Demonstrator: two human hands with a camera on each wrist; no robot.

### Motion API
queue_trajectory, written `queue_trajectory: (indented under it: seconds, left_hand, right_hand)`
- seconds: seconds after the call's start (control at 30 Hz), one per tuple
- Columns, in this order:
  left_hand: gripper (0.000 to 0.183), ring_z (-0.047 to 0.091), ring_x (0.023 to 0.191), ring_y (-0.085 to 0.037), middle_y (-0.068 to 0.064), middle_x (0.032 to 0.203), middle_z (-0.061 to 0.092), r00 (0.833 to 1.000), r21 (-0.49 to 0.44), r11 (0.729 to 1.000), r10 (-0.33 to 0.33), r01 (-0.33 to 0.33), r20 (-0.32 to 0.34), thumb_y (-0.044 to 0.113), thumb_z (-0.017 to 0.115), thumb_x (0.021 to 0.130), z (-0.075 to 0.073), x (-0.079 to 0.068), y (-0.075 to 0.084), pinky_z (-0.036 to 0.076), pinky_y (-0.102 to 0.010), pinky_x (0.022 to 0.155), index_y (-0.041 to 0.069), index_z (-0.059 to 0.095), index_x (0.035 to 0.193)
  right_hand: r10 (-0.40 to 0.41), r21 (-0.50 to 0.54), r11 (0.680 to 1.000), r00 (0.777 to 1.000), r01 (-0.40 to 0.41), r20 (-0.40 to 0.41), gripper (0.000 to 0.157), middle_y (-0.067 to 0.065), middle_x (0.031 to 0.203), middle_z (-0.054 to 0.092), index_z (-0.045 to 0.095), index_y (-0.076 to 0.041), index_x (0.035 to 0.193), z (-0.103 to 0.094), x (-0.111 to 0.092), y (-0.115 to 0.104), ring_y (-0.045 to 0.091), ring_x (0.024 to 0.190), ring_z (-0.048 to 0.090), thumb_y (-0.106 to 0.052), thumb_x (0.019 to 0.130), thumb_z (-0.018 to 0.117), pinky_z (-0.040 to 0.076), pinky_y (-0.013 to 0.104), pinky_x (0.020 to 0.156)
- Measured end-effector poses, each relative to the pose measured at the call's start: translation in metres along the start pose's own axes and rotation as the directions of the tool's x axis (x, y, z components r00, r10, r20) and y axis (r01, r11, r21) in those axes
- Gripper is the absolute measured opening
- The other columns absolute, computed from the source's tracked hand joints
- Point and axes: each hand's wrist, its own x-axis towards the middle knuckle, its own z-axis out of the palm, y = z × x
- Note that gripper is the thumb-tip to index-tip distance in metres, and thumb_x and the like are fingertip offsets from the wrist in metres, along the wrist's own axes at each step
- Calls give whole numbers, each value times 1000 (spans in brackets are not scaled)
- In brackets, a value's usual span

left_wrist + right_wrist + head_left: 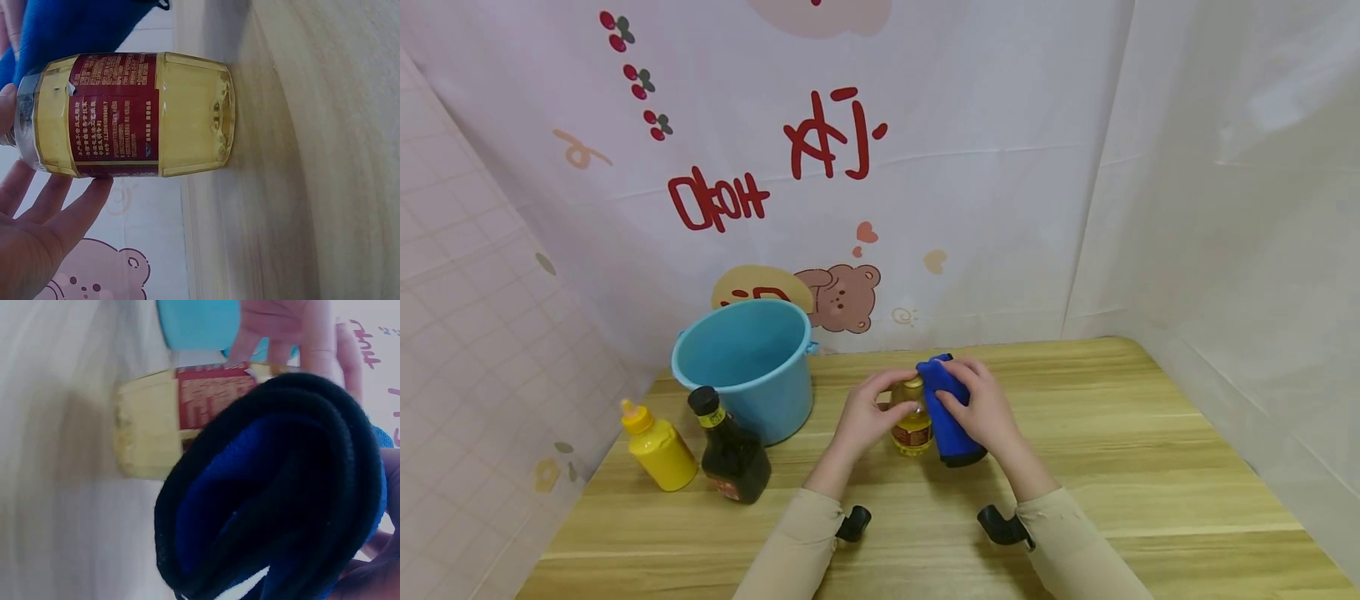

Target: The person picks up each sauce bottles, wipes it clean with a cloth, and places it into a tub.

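A small bottle of yellow oil (912, 440) with a dark red label stands upright on the table. My left hand (867, 414) grips it near the neck; the left wrist view shows the thumb on one side and several fingers along the other. A blue cloth (953, 429) with a black edge hangs from my right hand (983, 406), which pinches it between thumb and fingers. The cloth touches the bottle's upper right side. In the right wrist view the folded black-edged cloth (331, 425) covers part of the bottle (147, 425).
To the left stands a light blue bucket (790, 400). In front of it are a dark sauce bottle (737, 462) with a black cap and a yellow squeeze bottle (662, 458). A printed curtain (1000, 208) hangs behind the wooden table (1112, 467).
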Motion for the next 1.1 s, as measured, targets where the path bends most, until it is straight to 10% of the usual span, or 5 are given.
queue_trajectory:
  seconds: [0.53,1.1]
  left_hand:
    - [43,60,112,-28,-6,126,63,1000,4,1000,22,-22,5,9,78,86,1,-1,-1,57,-48,80,12,67,127]
    - [41,60,112,-27,-7,125,64,1000,19,1000,-5,5,14,9,76,88,-3,-2,11,57,-46,82,13,67,127]
  right_hand:
    - [213,-10,977,973,-213,92,41,26,120,59,63,5,125,15,-14,23,44,111,57,-9,88,74,46,58,96]
    - [266,-214,954,918,-208,295,41,26,119,60,64,2,125,13,-11,28,42,107,60,-11,88,73,48,56,91]
